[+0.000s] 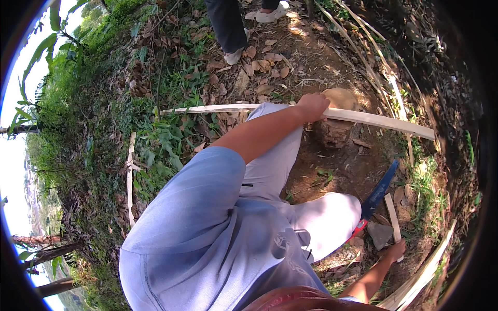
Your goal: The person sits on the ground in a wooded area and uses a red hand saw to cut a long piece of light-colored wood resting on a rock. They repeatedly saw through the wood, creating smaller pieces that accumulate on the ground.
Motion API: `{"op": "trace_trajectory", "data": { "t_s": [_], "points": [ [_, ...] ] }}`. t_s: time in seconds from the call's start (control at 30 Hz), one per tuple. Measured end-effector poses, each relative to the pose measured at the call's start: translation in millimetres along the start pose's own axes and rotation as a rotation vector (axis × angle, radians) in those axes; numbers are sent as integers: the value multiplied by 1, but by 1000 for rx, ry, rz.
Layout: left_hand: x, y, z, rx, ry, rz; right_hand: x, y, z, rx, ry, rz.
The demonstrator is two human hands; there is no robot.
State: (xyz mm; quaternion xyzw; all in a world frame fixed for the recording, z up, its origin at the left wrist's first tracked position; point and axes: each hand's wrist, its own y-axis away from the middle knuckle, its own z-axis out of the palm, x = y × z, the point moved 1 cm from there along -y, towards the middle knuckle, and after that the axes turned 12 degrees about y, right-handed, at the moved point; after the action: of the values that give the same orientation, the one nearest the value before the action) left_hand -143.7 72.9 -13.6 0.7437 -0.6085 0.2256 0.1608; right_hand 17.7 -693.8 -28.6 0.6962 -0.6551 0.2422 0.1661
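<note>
My left hand [313, 108] is closed around a long pale wooden strip [381, 120], which lies across a tree stump [337, 132] and runs far out to the left past my knee. Low on the right, my right hand [394, 251] is closed on the lower end of a short wooden strip [392, 215]. Between that strip and my leg lies a hand saw [381, 189] with a blue blade and a red handle, partly hidden by my knee. A grey flat stone [380, 235] sits beside the short strip.
Another person's legs [228, 31] and light shoes stand at the top. Long split strips [381, 62] lie at the upper right, more strips [423, 274] at the lower right. A thin forked wooden piece [130, 179] is in the plants at left, where the ground falls away.
</note>
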Motion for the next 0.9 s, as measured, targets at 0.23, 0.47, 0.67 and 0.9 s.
{"op": "trace_trajectory", "data": {
  "t_s": [0.23, 0.47, 0.67, 0.9],
  "points": [
    [-7, -2, -1, 14, 65, 28, 19, 9, -32, 95, 274, 24],
    [-58, -23, -9, 510, 732, -141, 90, -12, -103, 319, 277, 211],
    [-77, -33, -6, 669, 961, -326, 81, -43, -206, 513, 146, -6],
    [-11, -10, -21, 374, 461, 232, -88, -89, -364, 750, -87, -569]
  ]
}}
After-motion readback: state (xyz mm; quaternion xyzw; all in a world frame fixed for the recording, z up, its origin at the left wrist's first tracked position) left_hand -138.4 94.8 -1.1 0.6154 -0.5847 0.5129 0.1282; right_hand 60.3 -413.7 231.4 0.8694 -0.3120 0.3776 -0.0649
